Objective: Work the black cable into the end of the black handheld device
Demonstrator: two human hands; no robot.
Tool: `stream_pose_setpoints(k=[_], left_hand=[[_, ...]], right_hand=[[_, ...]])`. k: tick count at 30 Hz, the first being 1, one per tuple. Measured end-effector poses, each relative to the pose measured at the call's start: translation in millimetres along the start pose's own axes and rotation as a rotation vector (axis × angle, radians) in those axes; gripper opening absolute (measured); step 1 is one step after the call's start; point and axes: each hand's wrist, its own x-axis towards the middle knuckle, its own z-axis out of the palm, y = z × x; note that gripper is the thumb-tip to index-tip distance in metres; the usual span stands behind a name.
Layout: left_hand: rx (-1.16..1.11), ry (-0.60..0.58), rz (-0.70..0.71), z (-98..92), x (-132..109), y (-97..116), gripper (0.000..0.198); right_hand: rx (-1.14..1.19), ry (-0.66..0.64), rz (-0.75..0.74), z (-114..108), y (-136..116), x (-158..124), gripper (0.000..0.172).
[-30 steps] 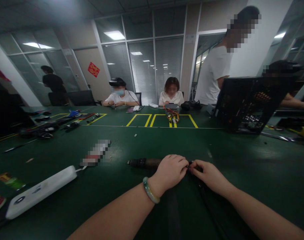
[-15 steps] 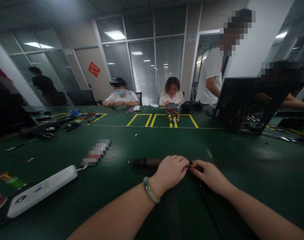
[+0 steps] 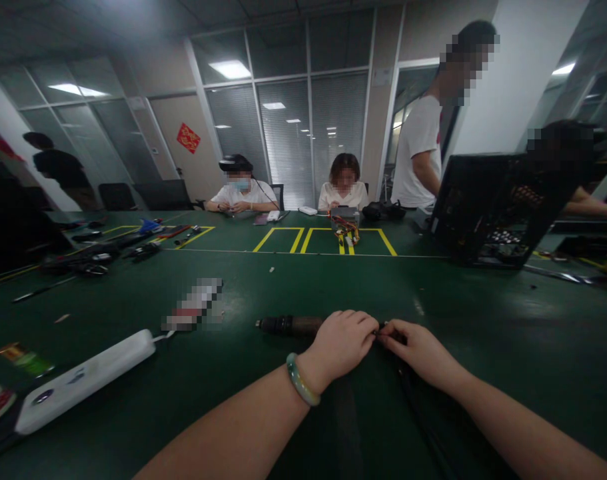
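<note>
A dark electric screwdriver [image 3: 293, 326] lies on the green table, its tip pointing left. My left hand [image 3: 346, 340] is wrapped over its rear part, hiding that end; a jade-coloured bangle [image 3: 303, 381] circles the wrist. Close beside it, my right hand [image 3: 408, 347] is closed in a pinch at the tool's back end, where a black cable [image 3: 416, 393] comes out from under the fingers and runs toward the table's near edge. The fingertips of both hands nearly meet, and the joint between cable and tool is mostly hidden.
To my left lie a white power strip [image 3: 88, 383], a small green bottle [image 3: 28, 360] and a blurred-out packet [image 3: 196, 303]. A black computer case [image 3: 498, 210] stands at the right. Across the table, a power supply [image 3: 346, 217] trails coloured wires. Several people sit or stand around.
Both my hands and the screwdriver have stayed in place. At the far left, a person in dark clothes has moved further left. The standing person at the right has shifted slightly.
</note>
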Motion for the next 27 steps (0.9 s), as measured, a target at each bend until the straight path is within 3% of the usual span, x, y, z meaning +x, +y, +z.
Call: stream_pose_setpoints(k=[27], left_hand=[[0.019,0.001,-0.005,0.8,-0.3,-0.3,0.014]], right_hand=[[-0.007,0.000,-0.010,0.3,-1.7,-0.7,0.018]])
